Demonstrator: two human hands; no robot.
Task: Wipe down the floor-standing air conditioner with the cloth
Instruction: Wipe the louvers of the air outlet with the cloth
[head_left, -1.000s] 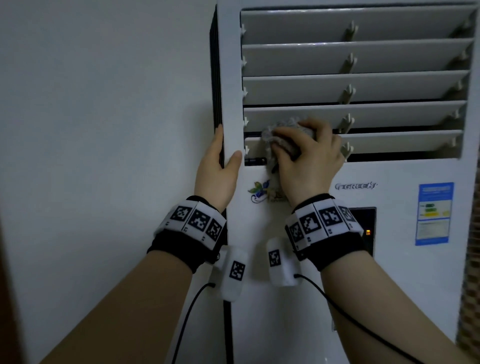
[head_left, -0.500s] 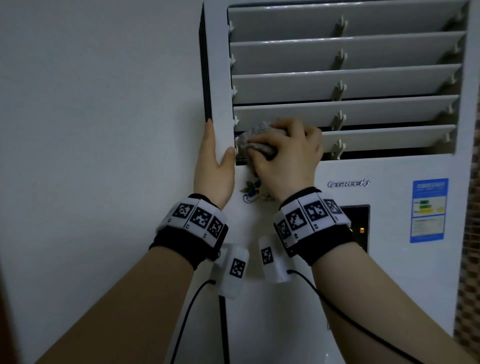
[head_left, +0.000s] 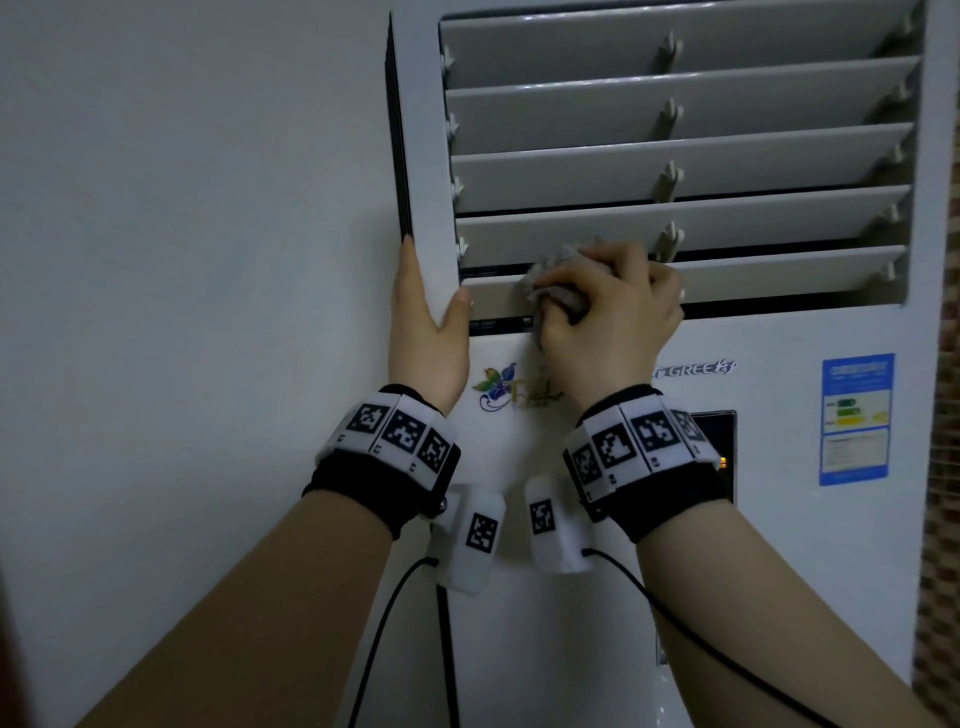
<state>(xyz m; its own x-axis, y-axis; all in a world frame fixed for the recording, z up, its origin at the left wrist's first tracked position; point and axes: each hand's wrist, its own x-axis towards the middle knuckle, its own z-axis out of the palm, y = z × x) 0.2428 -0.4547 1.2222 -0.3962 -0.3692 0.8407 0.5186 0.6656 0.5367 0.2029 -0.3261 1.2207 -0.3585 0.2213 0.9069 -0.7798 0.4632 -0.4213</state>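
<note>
Against the pale wall stands the white floor-standing air conditioner, its upper part taken up by a bank of horizontal slats tilted open, with dark gaps showing above the lower ones. The right hand is curled tight round a bunched grey cloth and presses it on the left part of the lowest slat. Most of the cloth is hidden under the fingers, and only crumpled edges show above and beside them. A small white clip juts from the slat above, just beside the knuckles, one of a column of such clips running up the middle of the slats.

The left hand braces the left edge of the unit, with its fingers straight along the side and its thumb flat on the front face next to the end of the lowest slat. It holds nothing.

Below the slats, on the front panel, are a coloured floral decal, a brand logo, a dark display panel partly covered by the right wrist, and a blue label towards the right. Both wrists wear black bands with square printed markers, and a thin black cable hangs from each. A brown patterned strip runs down the far right edge.
</note>
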